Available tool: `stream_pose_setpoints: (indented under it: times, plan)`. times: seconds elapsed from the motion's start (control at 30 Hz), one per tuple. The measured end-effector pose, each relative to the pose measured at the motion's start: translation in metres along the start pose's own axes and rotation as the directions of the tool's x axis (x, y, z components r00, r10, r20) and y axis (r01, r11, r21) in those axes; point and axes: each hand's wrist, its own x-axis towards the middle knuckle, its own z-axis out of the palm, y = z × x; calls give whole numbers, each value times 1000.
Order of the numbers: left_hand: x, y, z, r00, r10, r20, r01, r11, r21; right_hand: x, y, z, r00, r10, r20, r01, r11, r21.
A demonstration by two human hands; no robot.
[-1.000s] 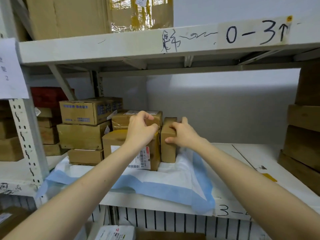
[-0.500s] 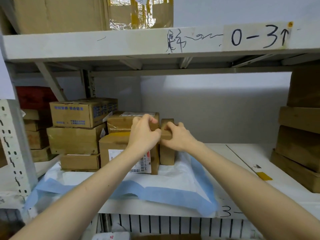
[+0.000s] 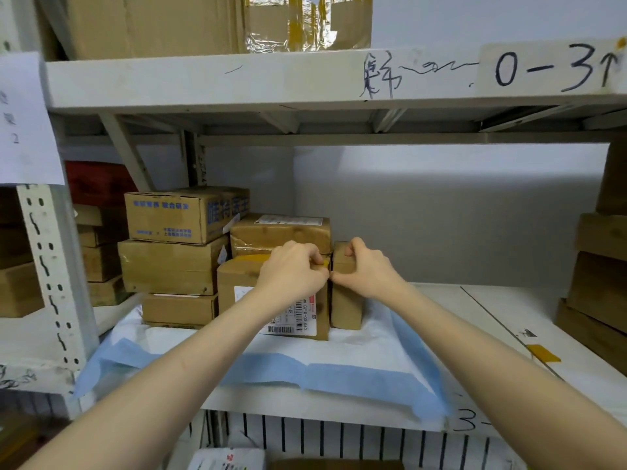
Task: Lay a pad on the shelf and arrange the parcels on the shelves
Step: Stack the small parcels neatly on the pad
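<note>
A white pad with blue edges (image 3: 339, 361) lies on the white shelf (image 3: 509, 320). On it stand several brown parcels: a stack of three at the left (image 3: 169, 262), a labelled parcel (image 3: 237, 290) in front, a taped parcel (image 3: 281, 232) behind it, and a narrow upright parcel (image 3: 346, 307) to its right. My left hand (image 3: 291, 269) grips the top right corner of the labelled parcel. My right hand (image 3: 366, 269) holds the top of the narrow upright parcel. The two hands touch at the fingertips.
Dark brown boxes (image 3: 600, 276) are stacked at the shelf's right end. More boxes (image 3: 98, 252) sit on the neighbouring shelf at the left, behind a perforated upright (image 3: 51, 273). The upper shelf (image 3: 271, 79) carries large cartons. A yellow tape scrap (image 3: 543, 353) lies on the shelf.
My right hand has shifted from the upright parcel's side to its top, and both hands have closed in until the fingertips meet. The view has swung slightly.
</note>
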Motion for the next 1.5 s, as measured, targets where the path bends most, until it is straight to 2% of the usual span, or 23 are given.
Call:
stream_pose_setpoints:
  times: [0.07,0.17,0.27,0.37,0.47,0.63,0.8,0.93,1.07,1.13,1.2,1.3,1.5]
  plan:
    - [1,0,0,1000,5,2,-5,1000,10,-2,1,-1,1000,-3,16,3,1000,13]
    - [1,5,-1,1000,15,-10,-14,999,42,-5,3,-11,992,-38,117,30,998,63]
    - [4,13,0,996,55,-73,-55,998,7,-10,9,-22,982,-70,177,45,989,140]
    - [12,29,4,986,126,-111,-129,991,-23,-18,17,-31,999,-22,-24,27,978,207]
    - [22,51,11,980,182,-79,-187,981,-51,-26,30,-47,962,81,-262,-11,967,255]
    - [36,91,31,972,232,-18,-232,961,-153,-49,54,-85,846,127,-517,22,962,272]
    - [44,139,50,969,242,45,-218,931,-294,-87,69,-130,693,35,-720,27,997,74]
    - [45,174,63,971,225,81,-178,907,-383,-103,88,-159,537,-46,-842,62,998,-15]
    - [48,223,78,970,224,93,-151,858,-491,-112,128,-201,388,-10,-922,2,1000,-10]
    - [47,250,88,972,219,90,-143,846,-514,-118,154,-228,354,46,-934,-33,999,36]
    - [45,278,99,971,214,105,-127,838,-530,-121,179,-258,352,98,-931,-96,993,68]
    - [38,314,115,970,206,130,-104,834,-541,-122,205,-293,393,166,-905,-211,974,87]
    - [19,364,132,960,187,207,-43,831,-554,-119,227,-328,567,177,-804,-224,973,56]
